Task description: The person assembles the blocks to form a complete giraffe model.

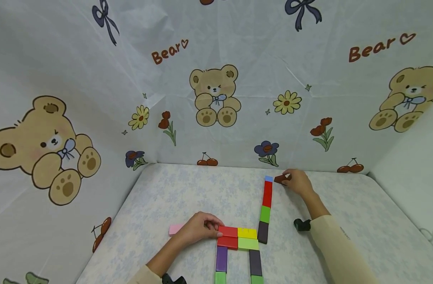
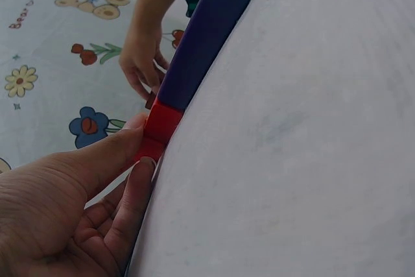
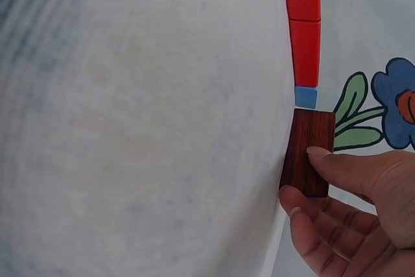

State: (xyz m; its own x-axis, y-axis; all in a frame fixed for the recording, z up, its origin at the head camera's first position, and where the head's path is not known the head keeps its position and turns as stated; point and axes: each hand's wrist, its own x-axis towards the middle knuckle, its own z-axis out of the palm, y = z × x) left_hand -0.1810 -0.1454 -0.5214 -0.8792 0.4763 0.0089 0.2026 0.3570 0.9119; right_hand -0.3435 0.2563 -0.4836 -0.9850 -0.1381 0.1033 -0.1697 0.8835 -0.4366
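Between thumb and fingers, my right hand (image 1: 299, 182) pinches a dark brown wooden block (image 3: 306, 150) at the far side of the table. That block lies beside the small blue block (image 1: 269, 178) topping a column of red (image 1: 267, 194), green (image 1: 265, 214) and dark grey (image 1: 263, 232) blocks. Nearer, my left hand (image 1: 199, 228) holds the left end of a red block (image 2: 163, 121) with thumb and fingertip. Two red blocks sit left of a yellow block (image 1: 247, 233) and a light green block (image 1: 248, 243). Below them run a purple block (image 1: 221, 258) and another dark grey block (image 1: 255, 262).
A pink block (image 1: 175, 229) lies left of my left hand, partly hidden by it. Green blocks (image 1: 220, 277) continue at the bottom frame edge. A bear-printed cloth (image 1: 216, 51) hangs behind the pale patterned table (image 1: 195, 189).
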